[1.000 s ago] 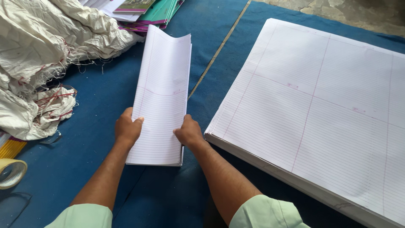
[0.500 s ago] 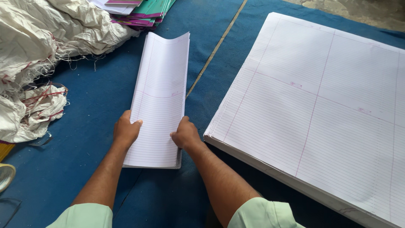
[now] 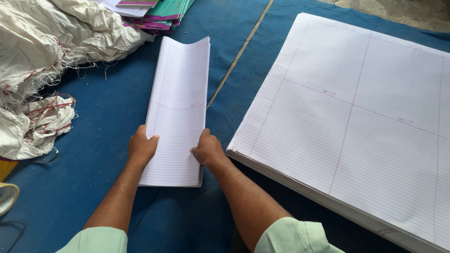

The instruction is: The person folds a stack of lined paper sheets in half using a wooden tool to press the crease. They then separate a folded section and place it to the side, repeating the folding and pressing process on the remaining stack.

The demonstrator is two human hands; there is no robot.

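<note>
Gripping folded ruled sheets (image 3: 178, 112), both hands' fingers (image 3: 151, 138) closed; paper stack (image 3: 356, 117) right.

left hand (image 3: 142, 147) and right hand (image 3: 207, 149) gripping folded ruled paper (image 3: 178, 110), blue mat (image 3: 108, 117)
</note>
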